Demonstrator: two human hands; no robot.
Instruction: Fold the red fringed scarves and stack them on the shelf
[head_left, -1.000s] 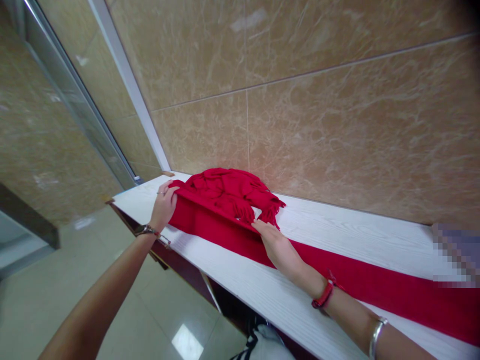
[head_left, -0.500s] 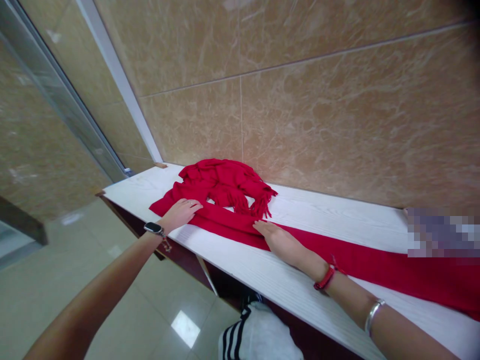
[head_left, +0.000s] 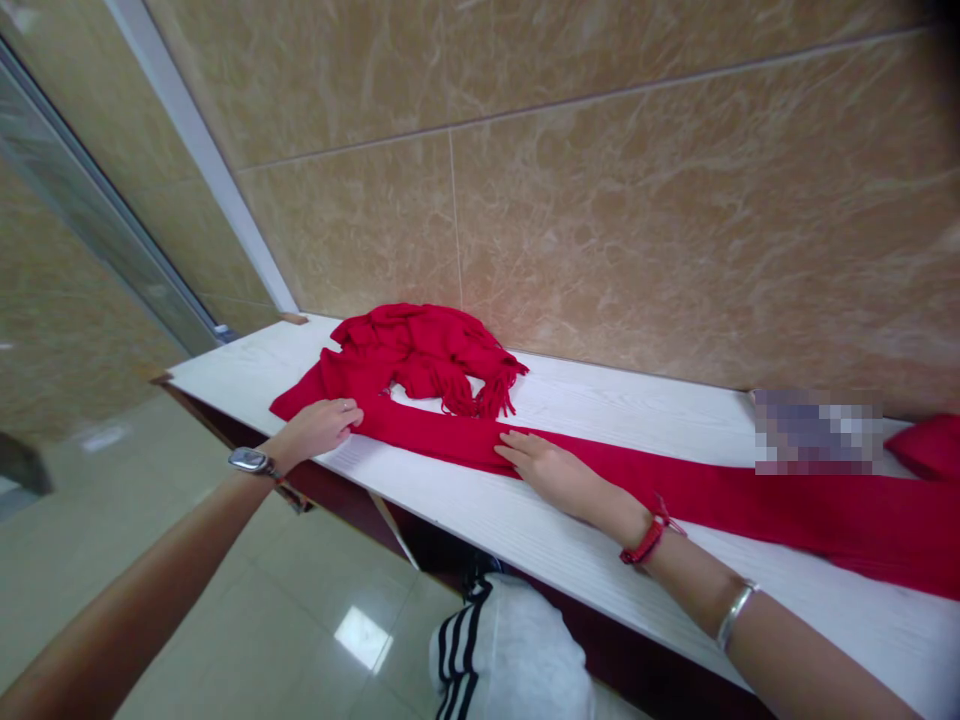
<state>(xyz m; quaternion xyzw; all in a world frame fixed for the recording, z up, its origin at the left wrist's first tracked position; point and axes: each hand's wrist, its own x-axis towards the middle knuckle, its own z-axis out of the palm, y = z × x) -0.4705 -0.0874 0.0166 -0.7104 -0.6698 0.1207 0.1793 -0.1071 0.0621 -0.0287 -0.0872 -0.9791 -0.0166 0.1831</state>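
Observation:
A long red scarf [head_left: 675, 490] lies folded in a narrow strip along the white tabletop [head_left: 622, 395]. Its far-left end joins or meets a bunched red heap of cloth [head_left: 420, 345] with fringe; where one stops I cannot tell. My left hand [head_left: 319, 428], with a ring and a watch at the wrist, rests on the strip near its left end, fingers laid over the cloth. Farther right, my right hand [head_left: 555, 470] lies flat on the strip with its fingers stretched out. A red cord and a silver bangle circle that arm.
A brown marbled tile wall [head_left: 637, 220] rises right behind the table. A blurred-out object [head_left: 817, 432] and more red cloth [head_left: 926, 448] sit at the back right. A small brown block [head_left: 293, 318] lies in the back left corner. White striped clothing [head_left: 517, 650] shows below the table edge.
My left hand has let go of the scarf's raised edge at the left end and come down onto the strip, which now lies narrower and flatter. The view has shifted right.

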